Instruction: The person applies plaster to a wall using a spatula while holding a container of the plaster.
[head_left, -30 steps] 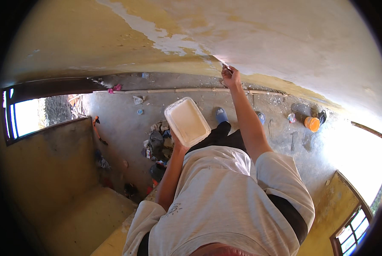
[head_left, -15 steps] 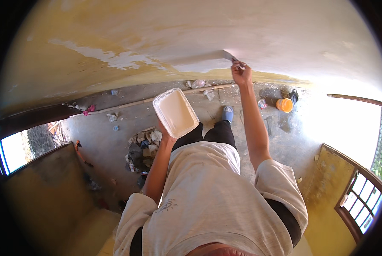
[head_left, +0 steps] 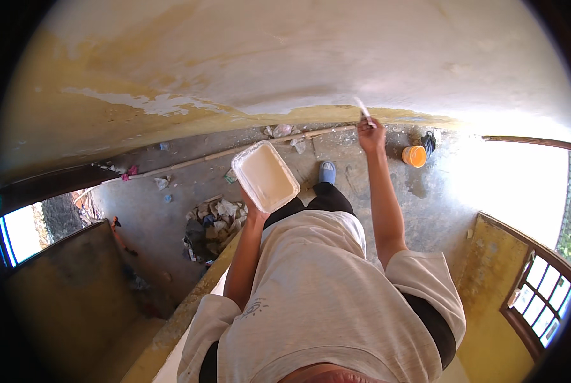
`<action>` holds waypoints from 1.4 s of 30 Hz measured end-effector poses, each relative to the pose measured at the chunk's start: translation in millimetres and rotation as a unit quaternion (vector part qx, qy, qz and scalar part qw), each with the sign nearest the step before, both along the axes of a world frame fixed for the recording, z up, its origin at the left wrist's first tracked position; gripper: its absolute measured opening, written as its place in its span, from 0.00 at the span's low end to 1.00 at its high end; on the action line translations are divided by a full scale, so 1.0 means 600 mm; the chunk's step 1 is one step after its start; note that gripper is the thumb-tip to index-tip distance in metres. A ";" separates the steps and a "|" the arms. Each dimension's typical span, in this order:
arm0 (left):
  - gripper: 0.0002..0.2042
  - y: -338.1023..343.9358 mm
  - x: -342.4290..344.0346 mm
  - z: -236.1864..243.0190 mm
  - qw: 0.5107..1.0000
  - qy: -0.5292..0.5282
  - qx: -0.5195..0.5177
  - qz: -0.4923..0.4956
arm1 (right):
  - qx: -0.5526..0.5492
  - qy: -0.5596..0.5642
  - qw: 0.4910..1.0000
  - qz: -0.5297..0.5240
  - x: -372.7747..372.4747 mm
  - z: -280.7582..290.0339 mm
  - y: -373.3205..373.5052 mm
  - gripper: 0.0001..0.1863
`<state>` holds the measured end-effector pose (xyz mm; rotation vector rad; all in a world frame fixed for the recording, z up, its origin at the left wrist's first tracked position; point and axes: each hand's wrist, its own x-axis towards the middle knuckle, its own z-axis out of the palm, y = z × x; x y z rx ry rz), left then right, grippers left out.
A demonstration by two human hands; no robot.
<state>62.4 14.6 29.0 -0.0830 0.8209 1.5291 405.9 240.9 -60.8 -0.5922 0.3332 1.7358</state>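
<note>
Grey floor (head_left: pixel 348 159) parts left fingers (head_left: pixel 251 203) gripping tub edge (head_left: pixel 251 187) from right fingers (head_left: pixel 367 127) pinching scraper (head_left: pixel 363 108).

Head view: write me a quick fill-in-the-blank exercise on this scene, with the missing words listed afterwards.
1. The tub in the left hand has a rim with ____ rounded corners.
2. The blurred tool is in the person's ____ hand.
3. The bucket on the floor is coloured ____.

Missing words: four; right; orange.
</note>
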 end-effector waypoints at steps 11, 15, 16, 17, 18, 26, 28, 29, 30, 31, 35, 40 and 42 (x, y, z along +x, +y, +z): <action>0.29 -0.003 0.066 0.038 0.999 -0.040 0.031 0.020 | -0.008 -0.139 0.988 0.068 -0.067 0.035 0.125 0.11; 0.29 -0.022 0.085 0.000 0.997 -0.055 0.035 0.040 | 0.001 -0.137 0.990 0.032 -0.018 0.207 0.125 0.18; 0.29 -0.022 0.090 -0.011 0.997 -0.056 0.040 0.036 | 0.003 -0.139 0.990 0.029 0.001 0.227 0.107 0.18; 0.29 -0.025 0.098 -0.020 0.997 -0.056 0.043 0.032 | 0.039 -0.120 0.992 0.022 0.024 0.238 0.088 0.16; 0.29 -0.024 0.101 -0.029 0.997 -0.058 0.042 0.030 | 0.075 -0.101 0.992 0.015 0.040 0.242 0.071 0.14; 0.28 -0.034 0.127 -0.045 0.999 -0.040 -0.003 0.037 | 0.015 -0.172 0.981 0.086 0.074 0.062 -0.082 0.08; 0.28 -0.039 0.119 -0.042 0.999 -0.030 -0.005 0.040 | -0.020 -0.172 0.978 0.114 0.044 0.034 -0.106 0.08; 0.27 -0.042 0.115 -0.040 0.999 -0.025 -0.004 0.041 | -0.025 -0.184 0.972 0.147 0.028 0.021 -0.116 0.07; 0.27 -0.045 0.109 -0.035 0.999 -0.019 -0.007 0.044 | -0.030 -0.194 0.964 0.179 0.010 0.006 -0.124 0.07; 0.27 -0.048 0.103 -0.030 0.999 -0.013 -0.005 0.048 | -0.031 -0.198 0.958 0.207 -0.012 -0.009 -0.125 0.07; 0.27 -0.064 0.075 -0.018 0.997 -0.030 -0.022 0.068 | -0.023 -0.183 0.945 0.272 -0.116 -0.031 -0.115 0.06; 0.30 -0.133 -0.009 -0.033 0.995 -0.055 0.013 0.079 | -0.027 -0.145 0.932 0.331 -0.290 -0.052 -0.088 0.03; 0.33 -0.154 -0.045 -0.032 0.994 -0.079 0.045 0.064 | -0.003 -0.148 0.927 0.343 -0.356 -0.066 -0.077 0.04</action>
